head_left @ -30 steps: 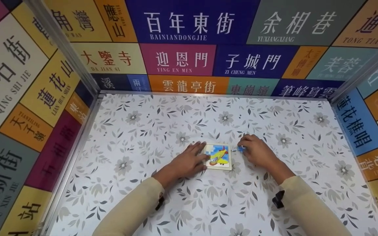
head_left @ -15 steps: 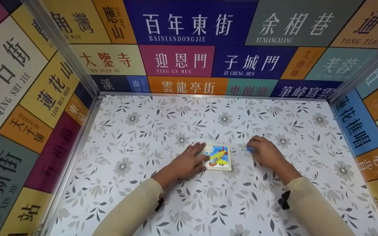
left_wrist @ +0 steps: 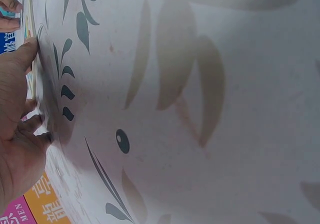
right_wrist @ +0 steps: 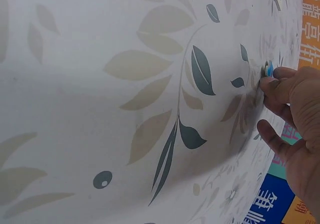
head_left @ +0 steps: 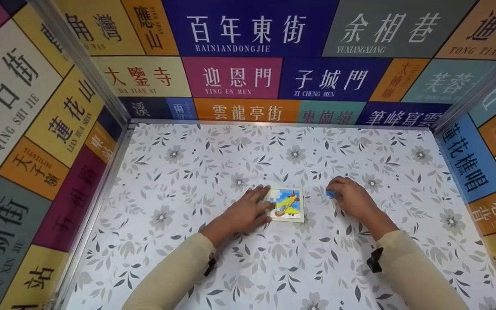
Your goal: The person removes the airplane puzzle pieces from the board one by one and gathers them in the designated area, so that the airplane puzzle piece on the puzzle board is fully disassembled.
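A small square picture puzzle [head_left: 289, 206] with a pale frame shows a yellow plane with red parts on a blue sky. Near its upper left corner is a pale patch [head_left: 275, 195]. My left hand [head_left: 248, 212] rests at the puzzle's left side, fingers spread and fingertips over its edge. In the left wrist view, the thumb [left_wrist: 29, 51] touches the edge of the frame [left_wrist: 34, 81]. To the right of the puzzle, my right hand [head_left: 353, 199] pinches a small blue puzzle piece [head_left: 330, 193] close over the table. Part of the piece [right_wrist: 269, 69] is hidden by the fingers.
A white cloth with grey leaves and flowers covers the table [head_left: 213, 267]. Panels with colourful lettering [head_left: 230, 77] wall in the back and both sides. A dark device [head_left: 375, 260] is worn at the right wrist.
My right hand has moved a little to the right, away from the puzzle, carrying the blue piece. The left hand and the puzzle have stayed in place.
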Motion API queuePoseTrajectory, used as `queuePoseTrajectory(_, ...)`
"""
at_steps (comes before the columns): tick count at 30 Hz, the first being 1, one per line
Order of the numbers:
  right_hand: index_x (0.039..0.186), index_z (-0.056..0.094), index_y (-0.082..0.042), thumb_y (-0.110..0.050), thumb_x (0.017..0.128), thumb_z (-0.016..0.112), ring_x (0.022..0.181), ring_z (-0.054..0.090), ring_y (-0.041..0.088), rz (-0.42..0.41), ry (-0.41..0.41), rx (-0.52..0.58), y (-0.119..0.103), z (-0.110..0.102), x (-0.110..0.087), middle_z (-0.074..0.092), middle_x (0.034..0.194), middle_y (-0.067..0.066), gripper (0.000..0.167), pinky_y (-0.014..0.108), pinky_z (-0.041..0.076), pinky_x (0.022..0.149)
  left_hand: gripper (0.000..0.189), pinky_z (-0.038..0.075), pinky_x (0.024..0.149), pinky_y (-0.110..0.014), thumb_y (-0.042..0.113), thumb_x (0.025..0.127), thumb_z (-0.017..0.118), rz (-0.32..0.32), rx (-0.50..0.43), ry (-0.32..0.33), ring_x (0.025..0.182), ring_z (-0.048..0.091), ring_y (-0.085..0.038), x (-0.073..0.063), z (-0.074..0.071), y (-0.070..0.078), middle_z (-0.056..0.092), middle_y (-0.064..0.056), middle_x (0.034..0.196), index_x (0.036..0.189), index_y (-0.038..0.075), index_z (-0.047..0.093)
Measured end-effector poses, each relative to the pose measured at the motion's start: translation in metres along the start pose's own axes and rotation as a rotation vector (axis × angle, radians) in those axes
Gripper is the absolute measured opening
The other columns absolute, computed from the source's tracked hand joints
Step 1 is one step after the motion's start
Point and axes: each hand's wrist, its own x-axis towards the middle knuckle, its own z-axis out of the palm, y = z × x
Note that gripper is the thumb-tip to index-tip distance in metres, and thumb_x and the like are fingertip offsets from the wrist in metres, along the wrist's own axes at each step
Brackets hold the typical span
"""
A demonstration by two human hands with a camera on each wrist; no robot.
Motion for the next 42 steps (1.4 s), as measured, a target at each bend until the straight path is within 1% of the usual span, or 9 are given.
queuePoseTrajectory(5,0.115,0.079,0.002,0.017,0.095,0.067,0.119,0.070,0.044,-0.008,0.002,-0.009,-0.002,-0.002,0.002,0.073,0.124,0.019,0.028,0.060,0.058,0.104,0.051,0.020,0.140,-0.056,0.043,0.116,0.055,0.003,0.022,0.006,0.172,0.021,-0.042,0.002,-0.001,-0.002,0.025,-0.021,0.183,0.160,0.018,0.059)
queuePoseTrajectory(9,0.118,0.079,0.003,0.015,0.093,0.067,0.117,0.069,0.046,0.005,0.031,-0.025,-0.006,-0.001,0.005,0.073,0.126,0.021,0.031,0.063,0.058,0.100,0.051,0.020,0.141,-0.055,0.042,0.117,0.054,0.003,0.040,0.000,0.172,0.020,-0.041,0.002,-0.005,0.000,0.023,-0.020,0.184,0.162,0.019,0.058)
queuePoseTrajectory(15,0.141,0.071,0.001,-0.004,0.101,0.075,0.126,0.065,0.049,0.019,0.096,-0.037,-0.024,0.010,0.007,0.069,0.139,0.024,0.040,0.069,0.055,0.103,0.049,0.020,0.140,-0.057,0.041,0.117,0.053,0.029,0.025,0.006,0.172,0.019,-0.043,0.003,-0.005,-0.003,0.023,-0.021,0.184,0.162,0.021,0.057)
queuePoseTrajectory(19,0.149,0.066,-0.001,-0.015,0.105,0.075,0.136,0.062,0.046,0.015,0.063,-0.003,-0.042,0.020,0.012,0.066,0.148,0.024,0.047,0.071,0.052,0.109,0.048,0.020,0.140,-0.059,0.041,0.117,0.053,0.047,0.044,0.012,0.171,0.021,-0.045,0.004,-0.005,-0.004,0.022,-0.023,0.183,0.162,0.024,0.058)
queuePoseTrajectory(23,0.150,0.067,-0.002,-0.021,0.107,0.075,0.140,0.061,0.043,0.009,0.012,0.036,-0.058,0.028,0.018,0.065,0.150,0.021,0.048,0.070,0.050,0.112,0.048,0.021,0.139,-0.061,0.041,0.117,0.053,0.059,0.062,0.018,0.171,0.022,-0.047,0.004,-0.005,-0.004,0.023,-0.026,0.182,0.162,0.025,0.059)
queuePoseTrajectory(26,0.150,0.068,-0.003,-0.024,0.108,0.075,0.139,0.063,0.042,-0.020,-0.006,0.051,-0.067,0.035,0.023,0.067,0.148,0.018,0.047,0.068,0.051,0.113,0.048,0.022,0.139,-0.061,0.040,0.118,0.052,0.054,0.077,0.015,0.171,0.021,-0.047,0.003,-0.003,-0.003,0.023,-0.025,0.183,0.162,0.025,0.059)
queuePoseTrajectory(31,0.148,0.070,-0.004,-0.022,0.107,0.076,0.138,0.064,0.041,-0.071,-0.017,0.060,-0.076,0.047,0.031,0.068,0.146,0.017,0.045,0.067,0.051,0.114,0.048,0.022,0.139,-0.061,0.042,0.119,0.049,0.037,0.080,-0.002,0.172,0.018,-0.046,0.001,0.000,-0.004,0.019,-0.024,0.184,0.163,0.027,0.058)
queuePoseTrajectory(36,0.148,0.070,-0.008,-0.022,0.107,0.076,0.137,0.064,0.040,-0.069,-0.028,0.041,-0.083,0.056,0.035,0.069,0.147,0.014,0.045,0.074,0.050,0.108,0.049,0.022,0.139,-0.062,0.043,0.119,0.048,0.040,0.076,-0.007,0.172,0.017,-0.046,-0.002,0.001,-0.003,0.017,-0.025,0.184,0.164,0.027,0.057)
queuePoseTrajectory(42,0.147,0.071,-0.009,-0.017,0.106,0.076,0.137,0.064,0.039,-0.055,-0.036,0.073,-0.091,0.058,0.039,0.069,0.144,0.014,0.042,0.072,0.048,0.102,0.049,0.020,0.139,-0.062,0.043,0.119,0.048,0.027,0.052,-0.020,0.173,0.015,-0.044,-0.003,0.001,0.000,0.016,-0.023,0.185,0.164,0.027,0.057)
